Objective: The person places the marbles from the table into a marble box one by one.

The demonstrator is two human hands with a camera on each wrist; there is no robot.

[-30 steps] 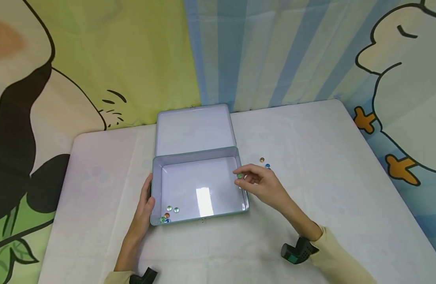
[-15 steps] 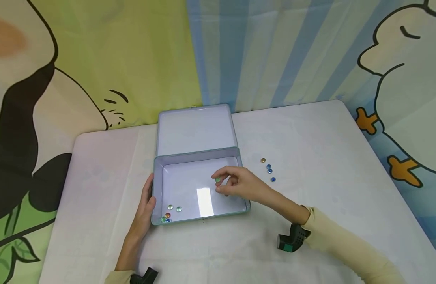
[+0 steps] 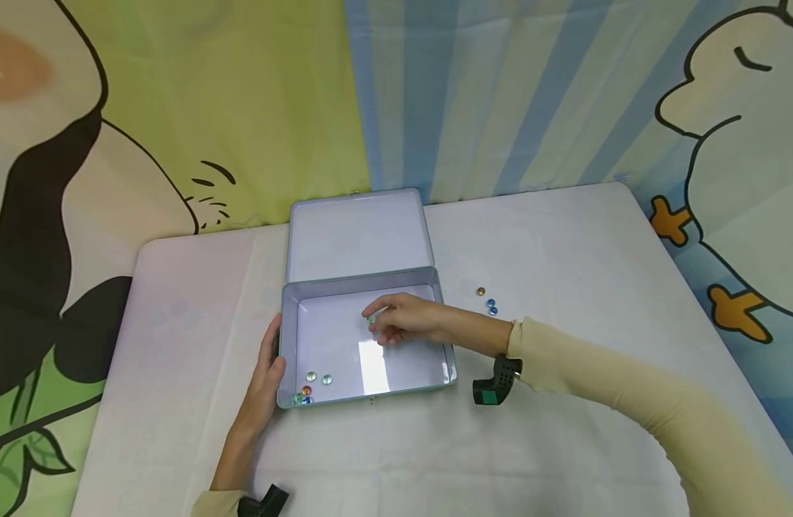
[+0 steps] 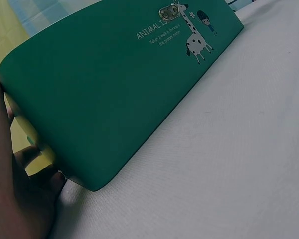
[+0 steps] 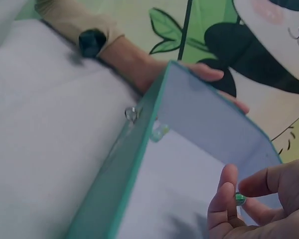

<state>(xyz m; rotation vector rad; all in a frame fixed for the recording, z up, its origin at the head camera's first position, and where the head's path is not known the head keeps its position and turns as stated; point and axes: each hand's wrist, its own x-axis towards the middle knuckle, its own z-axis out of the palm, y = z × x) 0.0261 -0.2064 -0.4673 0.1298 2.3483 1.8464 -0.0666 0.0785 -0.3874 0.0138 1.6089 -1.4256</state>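
A green marble (image 3: 371, 319) (image 5: 240, 198) is pinched between the thumb and fingers of my right hand (image 3: 405, 318) (image 5: 269, 199), held over the middle of the open box (image 3: 446, 293) (image 4: 99, 94). Against the box's left wall rests my left hand (image 3: 260, 384) (image 4: 20, 164), its thumb at the near left corner and its fingers along the outside. Inside, at the near left corner, lie several marbles: two pale green ones (image 3: 311, 376), an orange one (image 3: 306, 390), a green one (image 3: 298, 398) and a blue one.
The box's lid (image 3: 360, 237) lies folded back behind it. On the white tabletop (image 3: 564, 258), right of the box, are an amber marble (image 3: 481, 291) and blue marbles (image 3: 491, 303), near my right forearm. Printed curtains stand behind and at both sides.
My right hand has moved left with the green marble, from the box's right edge to above its middle. The left hand stays at the left wall.
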